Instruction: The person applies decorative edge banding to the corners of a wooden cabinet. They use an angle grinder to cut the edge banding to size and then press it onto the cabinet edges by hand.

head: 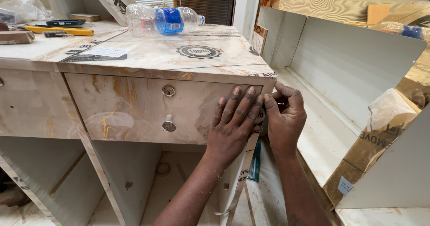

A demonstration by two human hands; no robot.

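I am pressing my left hand (233, 127) flat, fingers spread, against the right end of the marble-patterned drawer front (134, 107), gripping nothing, while my right hand (284, 118) is pinching its edge strip. A nearly empty plastic bottle (163, 19) is lying on the far countertop (170, 51).

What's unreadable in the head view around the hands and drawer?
- Drawer front: right end hidden under the left hand.
- Right hand: its fingertips curl behind the cabinet's side edge; any strip pinched there is too small to tell.
- Space under the drawer: shadowed, partly blocked by the forearms.
- Plastic bottle: contents unclear.
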